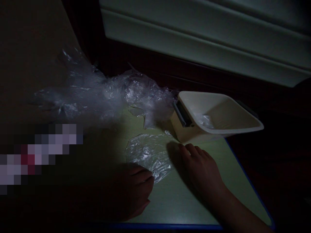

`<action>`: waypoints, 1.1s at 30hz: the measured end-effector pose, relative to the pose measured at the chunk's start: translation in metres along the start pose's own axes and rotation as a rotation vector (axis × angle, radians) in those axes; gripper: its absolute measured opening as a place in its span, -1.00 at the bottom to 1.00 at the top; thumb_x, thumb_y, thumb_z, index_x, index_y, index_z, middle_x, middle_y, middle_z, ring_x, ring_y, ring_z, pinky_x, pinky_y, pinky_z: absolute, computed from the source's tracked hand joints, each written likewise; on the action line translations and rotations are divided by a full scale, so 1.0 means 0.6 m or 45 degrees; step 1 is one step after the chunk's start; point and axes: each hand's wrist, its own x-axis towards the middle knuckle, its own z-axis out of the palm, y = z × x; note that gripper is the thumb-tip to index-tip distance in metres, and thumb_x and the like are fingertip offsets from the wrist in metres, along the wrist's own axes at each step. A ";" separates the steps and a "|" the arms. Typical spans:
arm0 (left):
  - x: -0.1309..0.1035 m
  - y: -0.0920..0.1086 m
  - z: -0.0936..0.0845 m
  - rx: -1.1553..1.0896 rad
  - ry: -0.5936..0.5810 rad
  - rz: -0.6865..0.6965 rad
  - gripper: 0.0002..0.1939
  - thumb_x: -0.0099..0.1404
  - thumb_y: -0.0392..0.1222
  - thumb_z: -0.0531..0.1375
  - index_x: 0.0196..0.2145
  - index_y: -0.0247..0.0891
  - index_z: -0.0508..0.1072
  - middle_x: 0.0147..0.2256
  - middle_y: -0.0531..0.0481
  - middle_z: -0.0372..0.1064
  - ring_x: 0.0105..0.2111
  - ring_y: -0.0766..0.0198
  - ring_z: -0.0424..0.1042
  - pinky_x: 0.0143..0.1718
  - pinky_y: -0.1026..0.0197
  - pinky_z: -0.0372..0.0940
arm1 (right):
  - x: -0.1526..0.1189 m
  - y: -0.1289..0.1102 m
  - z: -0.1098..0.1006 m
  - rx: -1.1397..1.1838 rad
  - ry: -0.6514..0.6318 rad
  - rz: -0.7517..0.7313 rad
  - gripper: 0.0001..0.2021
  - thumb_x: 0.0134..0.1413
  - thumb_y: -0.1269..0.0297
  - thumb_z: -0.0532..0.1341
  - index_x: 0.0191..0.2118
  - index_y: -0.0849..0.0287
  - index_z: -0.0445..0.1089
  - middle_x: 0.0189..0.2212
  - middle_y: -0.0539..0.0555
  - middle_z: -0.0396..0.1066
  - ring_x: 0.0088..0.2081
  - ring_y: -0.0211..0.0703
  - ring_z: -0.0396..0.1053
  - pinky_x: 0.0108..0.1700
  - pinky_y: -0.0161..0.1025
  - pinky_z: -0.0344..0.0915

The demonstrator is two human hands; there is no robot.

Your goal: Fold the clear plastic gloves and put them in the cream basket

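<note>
In the head view, a cream bin (228, 113) with a dark handle (182, 114) stands on the pale green table (182, 204), some clear plastic (205, 121) inside. A crinkled, shiny transparent sheet (145, 152) lies flat before it, between the hands. The left hand (139, 186), fingers curled, meets its near edge; the right hand (200, 161), fingers bent, is just beside it. In this dimness I cannot tell whether either grips anything. Crumpled film (136, 90) heaps behind.

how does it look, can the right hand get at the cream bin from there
Likely yes: the right hand is close to the near side of the cream bin, and nothing visible stands between them. The clear plastic sheet lies to the hand's left, out of that path.
</note>
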 end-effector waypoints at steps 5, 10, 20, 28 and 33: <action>-0.001 -0.002 0.005 -0.008 0.036 0.046 -0.86 0.28 -0.20 0.17 -0.30 -0.32 0.48 -0.23 -0.06 0.47 -0.18 0.15 0.39 -0.10 0.11 0.27 | -0.001 -0.003 -0.009 0.195 0.125 -0.014 -0.76 0.03 0.59 0.10 -0.18 0.26 0.35 -0.36 0.18 0.45 -0.45 -0.10 0.37 -0.46 -0.24 0.29; -0.005 -0.003 0.009 0.022 0.047 0.068 -0.86 0.26 -0.19 0.20 -0.28 -0.30 0.48 -0.26 -0.08 0.48 -0.21 0.15 0.41 -0.14 0.11 0.28 | 0.002 -0.044 -0.014 0.676 0.098 -0.216 -0.82 0.11 0.46 0.18 -0.15 0.27 0.40 -0.33 0.15 0.46 -0.39 -0.14 0.40 -0.40 -0.27 0.36; -0.006 -0.010 -0.025 0.047 0.452 -0.064 -0.76 0.39 -0.29 -0.03 -0.25 -0.33 0.43 -0.28 -0.07 0.47 -0.26 0.17 0.39 -0.16 0.13 0.27 | 0.011 -0.034 0.012 0.762 0.086 -0.348 -0.84 0.14 0.44 0.23 -0.15 0.18 0.43 -0.27 0.12 0.47 -0.24 -0.08 0.40 -0.21 -0.14 0.34; -0.024 -0.092 -0.007 -0.119 0.312 -0.162 -0.78 0.33 -0.38 -0.03 -0.38 -0.28 0.36 -0.37 -0.06 0.38 -0.35 0.23 0.35 -0.30 0.22 0.28 | 0.030 -0.013 0.029 1.341 0.105 -0.392 -0.73 0.11 0.62 0.06 -0.22 0.17 0.41 -0.26 0.10 0.48 -0.17 -0.13 0.40 -0.10 -0.15 0.27; -0.020 -0.101 0.008 -0.076 0.246 -0.151 -0.78 0.33 -0.37 0.00 -0.44 -0.28 0.35 -0.39 -0.04 0.37 -0.38 0.24 0.33 -0.35 0.21 0.25 | 0.035 -0.017 0.041 1.373 0.152 -0.203 -0.80 0.20 0.50 0.06 -0.21 0.18 0.40 -0.26 0.13 0.43 -0.22 -0.15 0.38 -0.18 -0.20 0.32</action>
